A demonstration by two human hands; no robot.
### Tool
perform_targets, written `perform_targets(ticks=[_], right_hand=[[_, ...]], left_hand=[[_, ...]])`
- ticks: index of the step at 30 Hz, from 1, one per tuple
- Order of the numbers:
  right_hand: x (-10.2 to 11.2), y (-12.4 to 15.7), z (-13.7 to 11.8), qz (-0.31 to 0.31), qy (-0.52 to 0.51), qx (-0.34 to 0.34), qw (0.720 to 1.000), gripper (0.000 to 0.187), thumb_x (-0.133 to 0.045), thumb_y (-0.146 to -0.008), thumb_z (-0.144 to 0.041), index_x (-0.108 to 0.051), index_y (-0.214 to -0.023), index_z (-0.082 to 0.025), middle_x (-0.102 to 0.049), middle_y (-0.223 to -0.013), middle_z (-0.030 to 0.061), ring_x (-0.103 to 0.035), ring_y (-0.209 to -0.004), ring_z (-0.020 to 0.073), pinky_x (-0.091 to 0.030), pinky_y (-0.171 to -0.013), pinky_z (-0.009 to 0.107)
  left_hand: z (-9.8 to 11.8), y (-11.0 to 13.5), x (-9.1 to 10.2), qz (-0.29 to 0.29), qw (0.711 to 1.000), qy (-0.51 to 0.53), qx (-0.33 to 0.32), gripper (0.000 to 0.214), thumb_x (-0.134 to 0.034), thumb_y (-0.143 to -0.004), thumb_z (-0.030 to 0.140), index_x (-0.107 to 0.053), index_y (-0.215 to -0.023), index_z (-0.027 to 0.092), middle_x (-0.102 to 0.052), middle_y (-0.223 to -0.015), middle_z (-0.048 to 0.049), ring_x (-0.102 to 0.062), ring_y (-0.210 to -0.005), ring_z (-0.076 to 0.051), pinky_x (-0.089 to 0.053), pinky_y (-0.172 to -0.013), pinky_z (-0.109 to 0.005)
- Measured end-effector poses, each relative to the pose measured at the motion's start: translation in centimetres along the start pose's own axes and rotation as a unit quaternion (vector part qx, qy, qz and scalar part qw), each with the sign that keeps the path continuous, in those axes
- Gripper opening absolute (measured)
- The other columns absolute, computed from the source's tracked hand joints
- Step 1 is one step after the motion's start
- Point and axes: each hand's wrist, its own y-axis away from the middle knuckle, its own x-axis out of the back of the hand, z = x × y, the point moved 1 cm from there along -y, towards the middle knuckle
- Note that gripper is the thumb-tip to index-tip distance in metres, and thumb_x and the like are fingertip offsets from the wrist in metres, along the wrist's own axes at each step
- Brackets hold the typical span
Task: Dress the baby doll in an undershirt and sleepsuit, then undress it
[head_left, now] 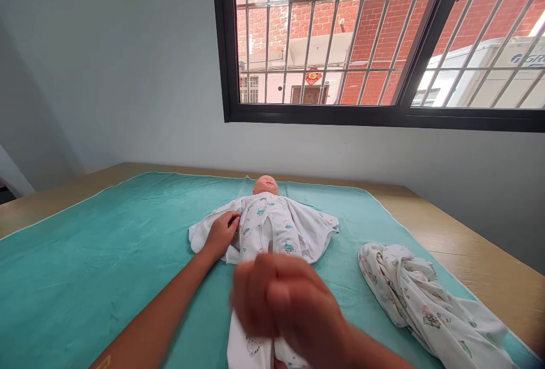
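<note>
A baby doll lies on its back, head toward the wall. It wears a white baby romper with small teal and pink prints, its sleeves spread wide and its front parted in a slit. At the romper's left side, my left hand has its fingers curled closed at the cloth near the sleeve. Closer to me, my right hand hovers over the lower part of the romper as a closed fist, slightly blurred. Whatever may be inside that fist is hidden. It also covers the middle of the romper's legs.
A teal blanket covers much of the wooden table. To the right lies a crumpled white printed cloth. Behind the table rises a grey wall with a black-framed barred window.
</note>
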Motion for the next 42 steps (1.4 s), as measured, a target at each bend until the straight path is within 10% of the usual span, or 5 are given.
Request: perform_targets(ticks=[9, 18, 31, 38, 42], right_hand=[[10.5, 1.2, 10.5, 0.353, 0.179, -0.032, 0.918, 0.027, -0.054, -0.079, -0.030, -0.058, -0.104, -0.021, -0.059, -0.116, 0.0051, -0.052, -0.107, 0.0209, -0.039, -0.095, 0.035], [14.3, 1.1, 14.9, 0.314, 0.176, -0.095, 0.928, 0.055, -0.062, -0.079, -0.051, -0.051, -0.124, -0.023, -0.053, -0.131, 0.0069, -0.048, -0.122, 0.0234, -0.036, -0.106, 0.039], [13.2, 2.1, 12.7, 0.284, 0.271, -0.069, 0.917, 0.047, -0.057, -0.079, -0.054, -0.038, -0.056, -0.018, -0.040, -0.065, -0.0021, -0.036, -0.064, 0.0115, -0.032, -0.059, 0.024], [14.6, 4.9, 10.0, 0.109, 0.198, -0.239, 0.944, 0.043, -0.065, -0.071, -0.057, -0.057, -0.078, -0.016, -0.050, -0.071, -0.0015, -0.041, -0.063, 0.0111, -0.035, -0.056, 0.022], [13.5, 6.7, 8.7, 0.033, 0.272, -0.227, 0.934, 0.041, -0.079, -0.058, -0.038, -0.061, -0.088, -0.016, -0.056, -0.081, -0.0016, -0.047, -0.074, 0.0129, -0.038, -0.063, 0.021]], left_hand=[[1.4, 0.0, -2.6, -0.007, 0.989, 0.139, 0.049, 0.058, -0.056, -0.083, 0.046, -0.046, -0.132, 0.017, -0.046, -0.141, -0.0130, -0.042, -0.132, -0.025, -0.032, -0.110, -0.038], [1.8, -0.7, -2.0, -0.029, 0.981, 0.169, 0.089, 0.067, -0.070, -0.071, 0.045, -0.048, -0.129, 0.018, -0.048, -0.139, -0.0130, -0.045, -0.127, -0.028, -0.036, -0.106, -0.039], [3.3, 0.8, -2.1, -0.014, 0.998, 0.065, 0.013, 0.022, -0.053, -0.081, 0.041, -0.049, -0.075, 0.020, -0.056, -0.075, 0.0019, -0.052, -0.075, -0.017, -0.040, -0.070, -0.027], [2.3, 2.2, 1.1, -0.245, 0.968, 0.047, 0.015, 0.050, -0.070, -0.066, 0.056, -0.053, -0.094, 0.018, -0.058, -0.087, 0.0004, -0.052, -0.078, -0.018, -0.039, -0.066, -0.025], [2.8, 4.4, 0.5, -0.191, 0.981, 0.011, -0.023, 0.037, -0.062, -0.075, 0.054, -0.052, -0.076, 0.019, -0.057, -0.077, 0.0010, -0.050, -0.073, -0.017, -0.037, -0.065, -0.026]])
